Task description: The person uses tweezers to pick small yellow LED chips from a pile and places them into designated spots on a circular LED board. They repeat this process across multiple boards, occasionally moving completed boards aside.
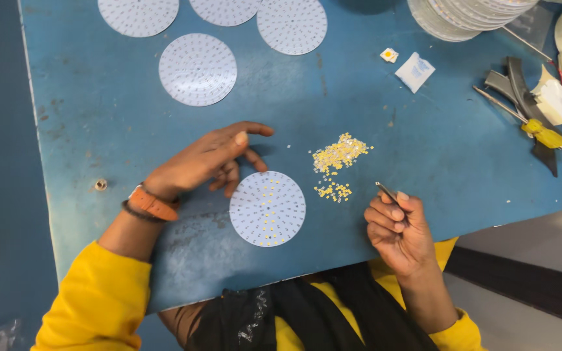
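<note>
A round white circuit disc (267, 208) lies on the blue table (424, 149), partly filled with small yellow chips. My left hand (209, 160) rests just above and left of the disc, fingers loosely curled and touching the table, holding nothing. My right hand (396, 227) is to the right of the disc and grips thin metal tweezers (385, 190), whose tip points up-left toward a loose pile of tiny yellow chips (337, 161). An orange band sits on my left wrist.
Three more white discs (198, 69) lie at the back, and a stack of discs (463, 16) is at the back right. A small white packet (415, 71), a yellow-handled screwdriver (541, 133) and dark pliers (521, 91) lie at the right.
</note>
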